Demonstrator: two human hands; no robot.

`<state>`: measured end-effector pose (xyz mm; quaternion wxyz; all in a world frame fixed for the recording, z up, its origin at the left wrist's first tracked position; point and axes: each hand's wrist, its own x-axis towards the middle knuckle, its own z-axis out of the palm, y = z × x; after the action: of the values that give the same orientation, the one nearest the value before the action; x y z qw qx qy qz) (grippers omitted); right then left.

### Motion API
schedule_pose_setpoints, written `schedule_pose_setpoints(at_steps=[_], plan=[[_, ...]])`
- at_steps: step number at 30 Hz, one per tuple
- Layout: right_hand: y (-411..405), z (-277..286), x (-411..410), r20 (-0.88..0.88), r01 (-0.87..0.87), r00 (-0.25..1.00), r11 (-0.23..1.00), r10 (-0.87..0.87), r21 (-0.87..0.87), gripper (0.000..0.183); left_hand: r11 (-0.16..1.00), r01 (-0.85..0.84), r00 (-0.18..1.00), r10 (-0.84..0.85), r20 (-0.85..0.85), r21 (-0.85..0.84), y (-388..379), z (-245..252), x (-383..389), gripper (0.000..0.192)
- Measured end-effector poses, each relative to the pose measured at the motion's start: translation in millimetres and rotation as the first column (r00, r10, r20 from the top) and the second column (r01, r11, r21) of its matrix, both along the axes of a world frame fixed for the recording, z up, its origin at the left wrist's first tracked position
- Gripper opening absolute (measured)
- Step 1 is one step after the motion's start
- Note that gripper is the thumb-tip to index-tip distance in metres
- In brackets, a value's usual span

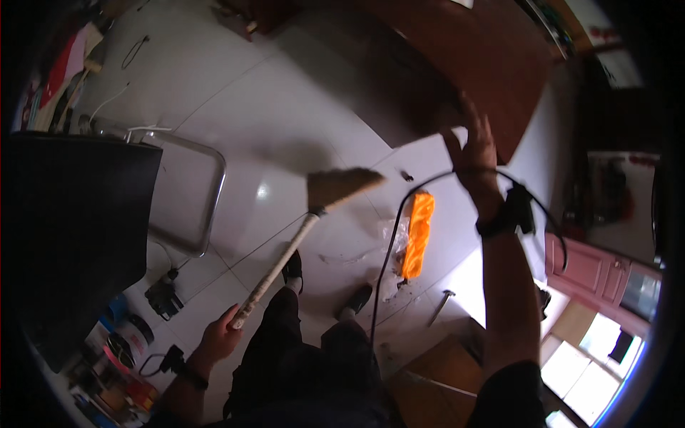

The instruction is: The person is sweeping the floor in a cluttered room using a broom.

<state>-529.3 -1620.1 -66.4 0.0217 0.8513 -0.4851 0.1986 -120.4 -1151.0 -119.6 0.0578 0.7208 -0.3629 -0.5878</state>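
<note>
My left hand (220, 336) grips the upper end of a straw broom's pale handle (278, 262). The broom's bristle head (342, 185) is out in front of my feet, over the tiled floor; whether it touches the tiles I cannot tell. Fingers apart, my right hand (478, 152) is raised beside the edge of a reddish-brown table (497, 69). Contact between that hand and the table cannot be made out. A black cable (393, 235) loops up in front of my right wrist. Below it lies a glossy orange strip (419, 235), cloth or plastic, on the floor.
Crumpled clear plastic (393, 234) and bits of debris lie near my right shoe (356, 300). A hammer (442, 306) rests on the tiles. At left are a chromed tube frame (218, 195) and a large black panel (80, 214). Pink cabinets (583, 262) stand at right.
</note>
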Motion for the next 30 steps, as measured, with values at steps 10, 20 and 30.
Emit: schedule_pose_setpoints(at_steps=[10,20,30], plan=[[573.3,-85.6,-309.2,-0.067,0.483,0.77,0.511,-0.634,0.712,0.047,0.808,-0.491,0.816,0.557,-0.152,0.327,-17.1,4.7,-182.4,0.028],[784.4,-43.9,-349.3,-0.239,-0.025,-0.293,-0.242,-0.926,0.97,0.049,0.86,-0.151,0.784,0.404,-0.471,0.487,-49.3,34.3,-393.1,0.011],[756.9,-76.0,-397.7,0.175,0.202,-0.07,0.157,-0.982,0.967,0.044,0.983,-0.133,0.939,0.166,-0.302,0.128,-101.5,95.0,-413.4,0.039]])
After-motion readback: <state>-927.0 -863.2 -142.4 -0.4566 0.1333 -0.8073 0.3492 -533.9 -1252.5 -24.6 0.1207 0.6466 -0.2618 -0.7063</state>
